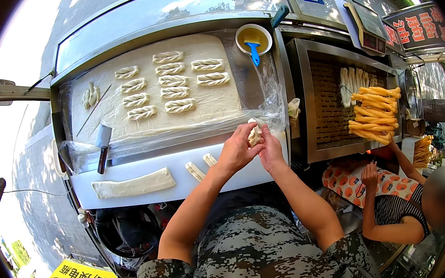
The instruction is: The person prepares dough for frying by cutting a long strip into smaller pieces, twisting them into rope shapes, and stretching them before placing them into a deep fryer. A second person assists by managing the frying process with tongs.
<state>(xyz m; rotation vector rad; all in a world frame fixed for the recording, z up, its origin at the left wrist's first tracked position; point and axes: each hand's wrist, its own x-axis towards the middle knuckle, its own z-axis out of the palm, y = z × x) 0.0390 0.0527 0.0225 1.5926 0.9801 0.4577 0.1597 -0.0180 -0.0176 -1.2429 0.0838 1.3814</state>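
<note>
Between my left hand (pixel 236 149) and my right hand (pixel 271 150) is a small piece of raw dough (pixel 254 134), pinched by the fingers of both. They hold it above the right end of a white cutting board (pixel 139 198). A long flat strip of dough (pixel 133 183) lies on the board's left part. Nearer my left forearm are two cut dough pieces (pixel 194 170), one partly hidden by the arm. Beyond the board, several twisted dough pieces (pixel 173 80) sit in columns on a large dough sheet (pixel 92 63).
A cleaver (pixel 103 141) lies across the board's back edge. Left on the sheet are a thin stick (pixel 93 110) and a dough clump (pixel 90 96). An oil bowl (pixel 242 35) holds a blue brush (pixel 254 52). At right, a co-worker (pixel 396 206) stands by a fryer (pixel 326 103) with fried dough sticks (pixel 376 112).
</note>
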